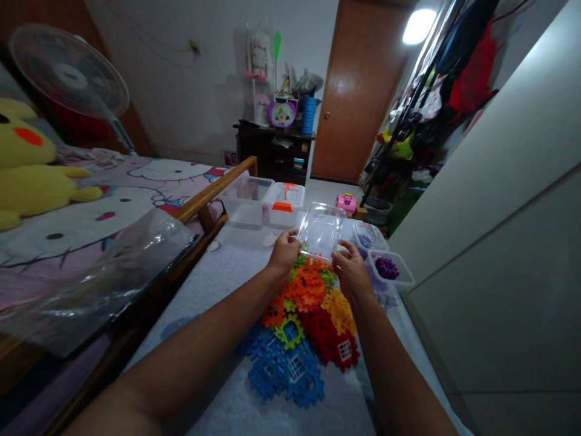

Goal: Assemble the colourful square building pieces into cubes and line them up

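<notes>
Box or lid [322,229], see-through, pinched by left hand [285,253] and right hand [351,267] on two sides, likely to keep steady.

Dim, with one glaring lamp [420,26]

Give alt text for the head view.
A person's left hand and right hand hold a clear plastic lid or tray at the far edge of a colorful pile of notched pieces on pale cloth. Plastic boxes stand beyond and to the right.
</notes>
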The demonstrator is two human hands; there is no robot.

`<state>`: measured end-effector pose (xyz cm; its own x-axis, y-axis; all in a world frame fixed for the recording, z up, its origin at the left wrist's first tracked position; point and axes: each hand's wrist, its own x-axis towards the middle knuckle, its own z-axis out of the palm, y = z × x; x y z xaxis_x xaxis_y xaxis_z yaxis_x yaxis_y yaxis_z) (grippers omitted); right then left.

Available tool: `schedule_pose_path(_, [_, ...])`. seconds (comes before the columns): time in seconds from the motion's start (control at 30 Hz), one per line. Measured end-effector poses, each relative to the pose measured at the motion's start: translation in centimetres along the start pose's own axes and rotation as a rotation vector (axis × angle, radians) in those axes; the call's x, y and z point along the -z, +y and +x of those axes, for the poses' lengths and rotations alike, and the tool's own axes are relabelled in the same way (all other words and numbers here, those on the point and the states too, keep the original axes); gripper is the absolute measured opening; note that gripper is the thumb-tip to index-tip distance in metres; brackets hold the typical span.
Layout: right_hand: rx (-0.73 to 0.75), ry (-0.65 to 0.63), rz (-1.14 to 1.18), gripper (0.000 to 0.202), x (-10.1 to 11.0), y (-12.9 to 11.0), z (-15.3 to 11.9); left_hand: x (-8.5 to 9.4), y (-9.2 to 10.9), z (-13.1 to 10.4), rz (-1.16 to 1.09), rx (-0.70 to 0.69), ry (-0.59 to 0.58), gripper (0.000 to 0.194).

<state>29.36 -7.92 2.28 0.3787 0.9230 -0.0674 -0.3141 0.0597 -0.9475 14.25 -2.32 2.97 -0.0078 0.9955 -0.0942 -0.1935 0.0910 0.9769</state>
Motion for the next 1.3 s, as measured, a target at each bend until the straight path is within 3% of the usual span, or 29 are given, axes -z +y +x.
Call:
schedule_pose_path(0.13, [-0.035, 0.119, 0.059, 0.046, 0.1, -0.1, 2.9, -0.3, -0.5, 2.8, 0.149, -0.016, -0.119, 0.024])
schedule_pose_path(0.33, [0.006, 0.191, 0.078, 0.042, -0.6, -0.6, 8.2, 0.9, -2.2, 7.1, 0.439, -0.09, -0.173, 0.015])
schedule_pose_path(0.53, [-0.056, 0.212, 0.123, 0.039, -1.8, 0.3, 12.1, 0.5, -4.0, 8.7, 0.785, -0.199, -0.406, 0.015])
schedule_pose_path(0.8, [-0.081, 0.18, 0.094, 0.035, -2.1, 2.7, 14.6, -0.2, -4.1, 7.1, 1.034, -0.313, -0.687, 0.025])
schedule_pose_path(1.07, [-0.088, 0.177, 0.096, 0.035, -2.1, 3.6, 15.9, 0.6, -2.4, 4.4, 1.186, -0.368, -0.932, 0.031])
schedule_pose_path(1.3, [-0.102, 0.205, 0.059, 0.04, -1.9, 4.6, 15.3, 1.1, -1.5, 3.3, 1.155, -0.329, -0.997, 0.039])
